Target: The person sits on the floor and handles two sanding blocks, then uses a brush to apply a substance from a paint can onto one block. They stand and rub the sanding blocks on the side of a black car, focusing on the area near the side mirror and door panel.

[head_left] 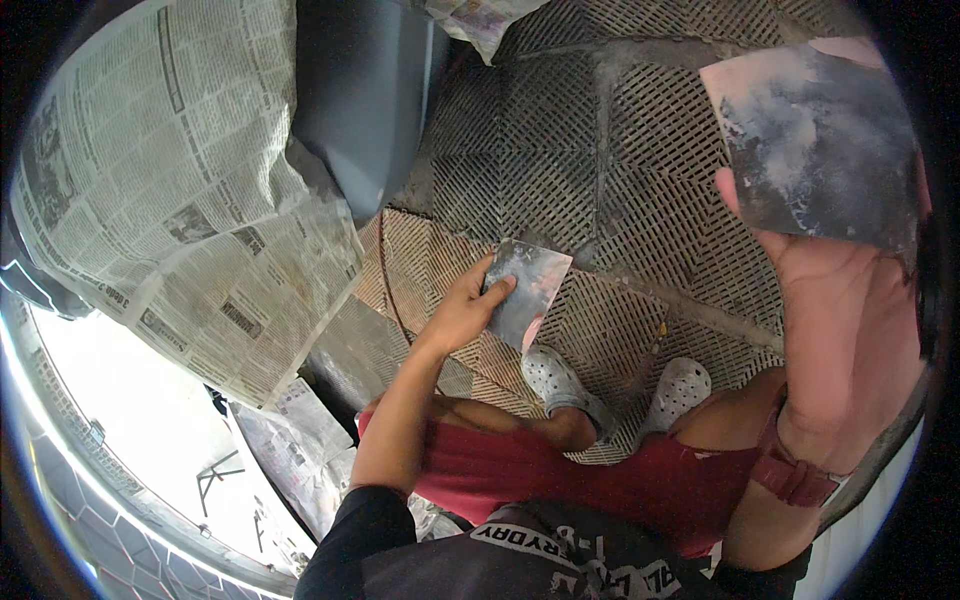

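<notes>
My left hand (466,312) pinches a dark grey sheet of sandpaper (534,282) by its left edge, thumb on top. Whitish and pinkish smears mark this sheet, which is held low above the floor in front of my feet. Raised on the far right, my right hand (815,285) holds another sandpaper sheet (820,145), larger in view. White dust streaks its dark face, and its far edge looks pink. The right thumb shows at the sheet's left edge; most of the other fingers are hidden behind it.
At the left, newspaper (190,190) drapes beside a smooth grey curved panel (365,100). Slatted floor tiles (660,120) lie ahead. A thin dark cable (385,290) runs along the floor by my left forearm. My grey clogs (680,388) stand below the left sheet.
</notes>
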Motion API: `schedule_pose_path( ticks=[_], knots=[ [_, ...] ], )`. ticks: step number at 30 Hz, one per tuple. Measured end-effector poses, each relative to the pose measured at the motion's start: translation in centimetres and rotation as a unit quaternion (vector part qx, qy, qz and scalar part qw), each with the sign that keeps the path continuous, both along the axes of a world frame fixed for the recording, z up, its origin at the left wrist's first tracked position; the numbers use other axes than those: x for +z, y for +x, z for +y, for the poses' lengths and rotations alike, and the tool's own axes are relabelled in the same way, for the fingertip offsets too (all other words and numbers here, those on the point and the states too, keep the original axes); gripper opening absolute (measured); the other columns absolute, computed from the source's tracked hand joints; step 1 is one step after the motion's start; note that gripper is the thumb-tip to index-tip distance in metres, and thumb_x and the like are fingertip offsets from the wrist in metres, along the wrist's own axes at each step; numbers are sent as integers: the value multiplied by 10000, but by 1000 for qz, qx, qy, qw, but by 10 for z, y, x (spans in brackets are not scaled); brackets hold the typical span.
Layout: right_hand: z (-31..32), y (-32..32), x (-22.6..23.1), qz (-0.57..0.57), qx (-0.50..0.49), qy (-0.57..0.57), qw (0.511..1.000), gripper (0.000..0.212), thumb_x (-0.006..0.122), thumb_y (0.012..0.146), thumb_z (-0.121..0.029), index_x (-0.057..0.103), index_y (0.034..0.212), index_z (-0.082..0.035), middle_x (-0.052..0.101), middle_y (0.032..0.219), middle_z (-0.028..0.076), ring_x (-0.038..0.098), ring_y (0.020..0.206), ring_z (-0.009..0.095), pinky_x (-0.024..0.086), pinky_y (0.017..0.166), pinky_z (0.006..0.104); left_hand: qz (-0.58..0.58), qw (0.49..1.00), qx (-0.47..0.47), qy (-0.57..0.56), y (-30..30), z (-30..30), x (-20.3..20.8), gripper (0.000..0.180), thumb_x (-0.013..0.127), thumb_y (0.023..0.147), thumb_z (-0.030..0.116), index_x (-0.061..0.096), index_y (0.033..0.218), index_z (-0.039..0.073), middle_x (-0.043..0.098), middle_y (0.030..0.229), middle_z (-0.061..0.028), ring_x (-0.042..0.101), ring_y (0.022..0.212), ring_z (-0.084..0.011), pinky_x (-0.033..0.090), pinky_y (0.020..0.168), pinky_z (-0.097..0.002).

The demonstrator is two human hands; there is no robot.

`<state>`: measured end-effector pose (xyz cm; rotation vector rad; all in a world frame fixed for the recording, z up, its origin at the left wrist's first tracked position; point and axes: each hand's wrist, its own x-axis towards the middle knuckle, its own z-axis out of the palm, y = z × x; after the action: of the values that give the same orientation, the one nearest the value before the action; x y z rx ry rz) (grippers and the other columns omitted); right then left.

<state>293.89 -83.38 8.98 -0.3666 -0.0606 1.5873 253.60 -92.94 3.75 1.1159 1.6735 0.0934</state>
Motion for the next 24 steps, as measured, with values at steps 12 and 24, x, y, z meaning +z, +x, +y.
schedule_pose_path(
  ticks=[12, 24],
  knots=[
    [-4, -2, -10, 4, -2, -14, 1000, 462, 519, 1144, -299, 568, 1560, -104, 458, 1690, 167, 454, 1545, 388, 330, 1233, 721, 30, 999, 15, -28, -7, -10, -8, 468, 652, 1108, 299, 601, 1469, 5, 727, 1249, -107, 662, 1126, -177, 520, 1030, -338],
    [-2, -3, -16, -4, -19, -5, 1000, 457, 514, 1145, -295, 570, 1565, -122, 461, 1688, 166, 458, 1544, 381, 358, 1225, 696, 24, 999, 12, -18, -7, -8, -10, 444, 652, 1111, 294, 612, 1441, 0, 732, 1214, -95, 667, 1091, -173, 524, 1002, -341]
  ],
)
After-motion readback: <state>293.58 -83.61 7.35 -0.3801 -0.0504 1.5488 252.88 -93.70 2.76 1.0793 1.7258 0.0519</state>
